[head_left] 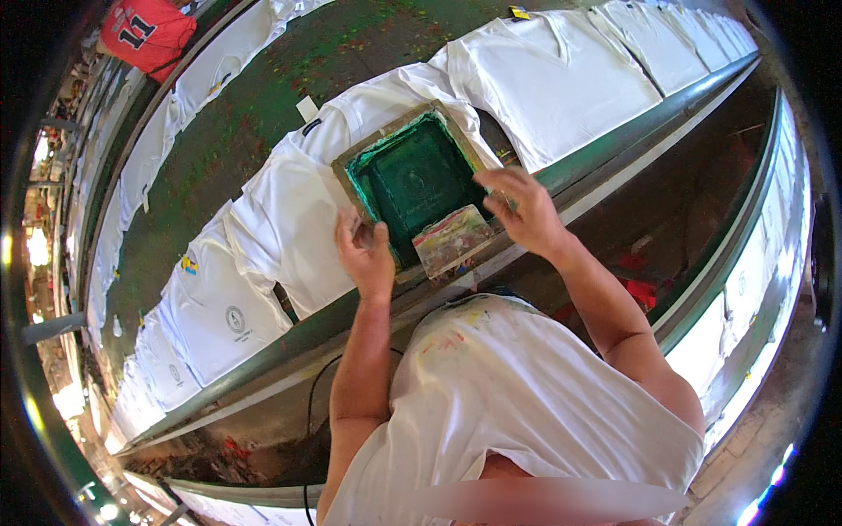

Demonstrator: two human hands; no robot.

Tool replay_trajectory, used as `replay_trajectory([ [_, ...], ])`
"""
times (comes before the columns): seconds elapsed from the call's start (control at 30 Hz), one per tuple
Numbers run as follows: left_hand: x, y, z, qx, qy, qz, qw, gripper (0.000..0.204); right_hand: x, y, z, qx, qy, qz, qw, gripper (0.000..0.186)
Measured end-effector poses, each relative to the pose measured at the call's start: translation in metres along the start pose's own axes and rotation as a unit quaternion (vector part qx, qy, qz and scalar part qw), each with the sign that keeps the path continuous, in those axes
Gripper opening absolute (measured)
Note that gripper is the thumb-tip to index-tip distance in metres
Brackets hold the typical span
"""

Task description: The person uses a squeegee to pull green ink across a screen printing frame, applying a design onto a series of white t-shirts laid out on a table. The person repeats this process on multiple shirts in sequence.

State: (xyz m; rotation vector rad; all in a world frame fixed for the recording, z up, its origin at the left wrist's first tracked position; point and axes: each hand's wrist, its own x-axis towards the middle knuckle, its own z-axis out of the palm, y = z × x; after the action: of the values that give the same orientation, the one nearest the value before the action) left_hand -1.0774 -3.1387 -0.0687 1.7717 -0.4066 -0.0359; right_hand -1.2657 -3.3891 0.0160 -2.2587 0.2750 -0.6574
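A square printing screen, with a worn frame and green-stained mesh, lies on a white T-shirt. A paint-smeared squeegee rests slanted at the screen's lower right. My left hand holds the screen's left side near the lower corner, fingers curled at the frame. My right hand is at the screen's right side, bent fingers on the frame just above the squeegee. Whatever print is under the screen is hidden.
White shirts line the long green bench, some with small prints. A red numbered garment lies at top left. A dark trough with rails runs beside me; a black cable hangs by my left arm.
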Motion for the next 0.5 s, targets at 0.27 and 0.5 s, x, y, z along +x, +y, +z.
replay_trajectory([
  [0.27, 0.131, 0.046, -0.034, 0.397, -0.259, 0.192, 0.859, 0.090, -0.007, -0.049, 0.014, -0.187, -0.229, -0.150, 0.943, 0.043],
  [0.5, 0.160, 0.075, -0.019, 0.473, -0.390, 0.113, 0.782, 0.108, 0.013, -0.046, 0.018, -0.176, -0.263, -0.118, 0.941, 0.044],
])
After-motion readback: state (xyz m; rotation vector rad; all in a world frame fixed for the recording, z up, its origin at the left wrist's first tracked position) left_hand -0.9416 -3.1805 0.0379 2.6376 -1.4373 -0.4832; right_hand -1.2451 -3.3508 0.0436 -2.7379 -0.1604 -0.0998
